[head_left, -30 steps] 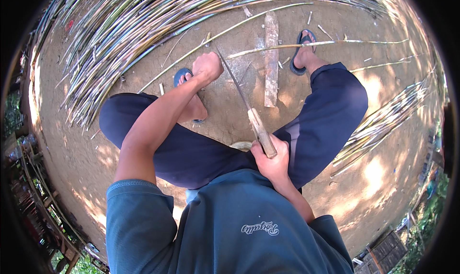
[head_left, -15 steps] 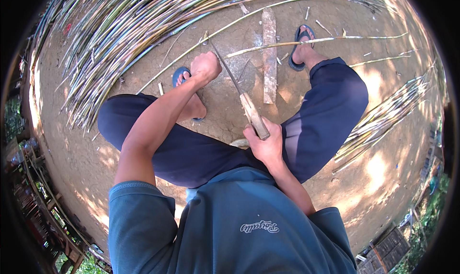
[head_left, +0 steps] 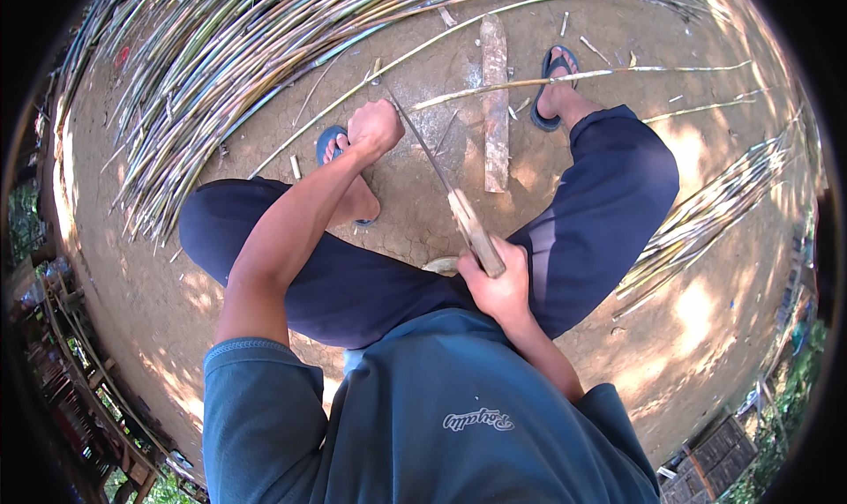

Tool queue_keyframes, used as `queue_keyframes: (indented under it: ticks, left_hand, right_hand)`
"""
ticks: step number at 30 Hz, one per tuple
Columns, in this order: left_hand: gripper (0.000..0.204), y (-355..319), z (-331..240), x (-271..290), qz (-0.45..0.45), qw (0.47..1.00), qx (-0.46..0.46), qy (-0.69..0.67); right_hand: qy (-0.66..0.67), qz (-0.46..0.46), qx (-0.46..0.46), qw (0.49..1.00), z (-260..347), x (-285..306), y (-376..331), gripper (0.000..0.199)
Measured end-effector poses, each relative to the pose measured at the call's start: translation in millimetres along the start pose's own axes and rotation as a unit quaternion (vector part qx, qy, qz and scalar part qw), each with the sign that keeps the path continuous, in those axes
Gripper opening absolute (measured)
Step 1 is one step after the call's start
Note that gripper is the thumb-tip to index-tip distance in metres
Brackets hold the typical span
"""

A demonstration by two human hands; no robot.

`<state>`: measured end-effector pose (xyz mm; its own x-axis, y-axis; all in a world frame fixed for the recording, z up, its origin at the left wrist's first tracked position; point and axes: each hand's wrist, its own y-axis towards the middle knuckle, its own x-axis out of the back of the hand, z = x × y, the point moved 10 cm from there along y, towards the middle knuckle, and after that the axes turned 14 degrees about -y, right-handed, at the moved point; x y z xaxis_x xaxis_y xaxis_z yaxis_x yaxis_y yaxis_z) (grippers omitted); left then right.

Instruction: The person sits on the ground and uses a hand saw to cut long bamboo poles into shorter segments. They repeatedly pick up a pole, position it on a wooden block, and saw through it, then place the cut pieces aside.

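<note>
Brown earth (head_left: pixel 150 301) spreads beneath me, a cane heap (head_left: pixel 247 72) far left. Between my knees (head_left: pixel 631 156), a wooden-handled blade (head_left: pixel 453 199) slants lengthwise, tip forward-left. My right hand (head_left: pixel 501 283) wraps its handle (head_left: pixel 476 232); my left fist (head_left: pixel 377 126) is closed beside it (gripping what, I can't tell). Since half a second ago, the handle has slid back toward me.

A pile of long canes (head_left: pixel 238 81) spans the upper left of the frame; a smaller bundle (head_left: pixel 701 231) lies at right, a dark panel (head_left: pixel 725 460) at lower right, with greenery (head_left: pixel 783 425) beside it.
</note>
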<state>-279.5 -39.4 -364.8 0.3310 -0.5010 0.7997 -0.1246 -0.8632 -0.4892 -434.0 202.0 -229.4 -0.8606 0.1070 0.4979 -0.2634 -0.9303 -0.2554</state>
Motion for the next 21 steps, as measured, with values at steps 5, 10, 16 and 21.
queue_keyframes:
  ticks: [5, 10, 16, 21]
  left_hand:
    - [0.025, -2.4, -2.1, -8.1, 0.007, 1.0, -0.006, 0.008]
    - [0.024, -5.1, -2.3, -3.0, 0.009, 1.0, 0.006, 0.005]
    - [0.024, -3.4, -4.6, 2.7, -0.003, 1.0, 0.012, 0.004]
    - [0.026, -4.7, -13.3, -3.3, 0.013, 1.0, -0.01, -0.011]
  right_hand:
    - [-0.01, 0.016, -0.035, 0.999, -3.7, -5.5, 6.3, 0.014]
    - [-0.004, 0.02, -0.045, 0.999, -6.4, -18.1, 30.0, 0.013]
    - [0.048, 0.021, -0.034, 0.998, -1.6, 6.0, -24.7, 0.01]
    - [0.008, 0.01, -0.004, 1.0, 3.9, -25.8, 60.6, 0.022]
